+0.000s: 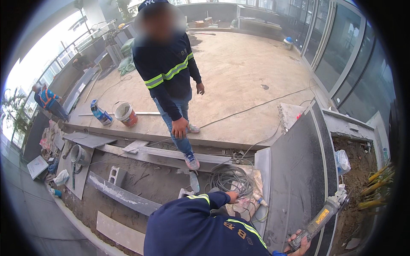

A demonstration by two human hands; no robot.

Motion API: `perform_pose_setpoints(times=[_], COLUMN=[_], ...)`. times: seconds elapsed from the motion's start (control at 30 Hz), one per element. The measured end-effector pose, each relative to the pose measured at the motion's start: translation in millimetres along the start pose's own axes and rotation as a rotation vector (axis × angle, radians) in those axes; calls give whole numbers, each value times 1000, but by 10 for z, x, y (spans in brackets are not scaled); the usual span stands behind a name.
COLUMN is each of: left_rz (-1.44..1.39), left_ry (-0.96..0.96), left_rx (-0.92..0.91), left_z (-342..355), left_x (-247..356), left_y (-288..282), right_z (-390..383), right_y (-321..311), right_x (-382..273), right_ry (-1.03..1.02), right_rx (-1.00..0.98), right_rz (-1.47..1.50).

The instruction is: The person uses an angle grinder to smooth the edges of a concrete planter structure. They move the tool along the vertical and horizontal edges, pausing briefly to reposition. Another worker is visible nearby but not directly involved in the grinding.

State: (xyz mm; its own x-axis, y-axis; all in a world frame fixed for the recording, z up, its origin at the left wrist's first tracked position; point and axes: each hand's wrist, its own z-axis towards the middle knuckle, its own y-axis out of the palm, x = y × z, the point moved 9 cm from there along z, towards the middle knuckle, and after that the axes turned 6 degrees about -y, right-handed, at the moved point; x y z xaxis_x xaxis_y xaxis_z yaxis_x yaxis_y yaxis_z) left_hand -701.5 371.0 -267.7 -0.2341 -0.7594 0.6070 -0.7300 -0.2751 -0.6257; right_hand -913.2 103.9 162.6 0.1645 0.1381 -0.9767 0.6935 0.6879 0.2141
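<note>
At the lower right, my right hand point(301, 245) is closed round the rear handle of a long grey angle grinder point(322, 218) with a yellow label. Its head and disc point up and right, over the edge of a dark slab point(294, 162). My left hand point(232, 197) is bent across in front of me beside a coil of grey cable point(232, 179); its fingers look curled, and what they hold is hidden. A white bottle-like piece with an orange band point(259, 199) lies near that hand on a dusty, stained sheet point(255, 179).
A co-worker point(168, 64) stands just ahead, one foot near stacked grey strips point(183, 154). Buckets point(125, 114), a hollow block point(116, 176) and a curved grey slab point(124, 195) lie leftward. Cable crosses the pale floor point(247, 77). A planting bed point(354, 166) borders the right.
</note>
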Motion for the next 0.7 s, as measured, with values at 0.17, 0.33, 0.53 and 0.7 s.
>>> perform_pose_setpoints(times=[0.17,0.33,0.53,0.7], left_rz=[-107,-374,-359,209], left_ry=[-159,273,68,-364], left_rx=[-47,-140,231,-88], left_z=[-222,-510,-576,-1449], left_x=[-120,1712,1872,721], left_y=[-509,-535,445,1321], right_z=[25,-64,-253,-34], right_y=[191,166,-220,-898], right_x=[-17,315,440,-288], right_ry=[0,43,260,194], right_rx=[-41,-229,-506,-510], right_rz=[-30,55,156,217])
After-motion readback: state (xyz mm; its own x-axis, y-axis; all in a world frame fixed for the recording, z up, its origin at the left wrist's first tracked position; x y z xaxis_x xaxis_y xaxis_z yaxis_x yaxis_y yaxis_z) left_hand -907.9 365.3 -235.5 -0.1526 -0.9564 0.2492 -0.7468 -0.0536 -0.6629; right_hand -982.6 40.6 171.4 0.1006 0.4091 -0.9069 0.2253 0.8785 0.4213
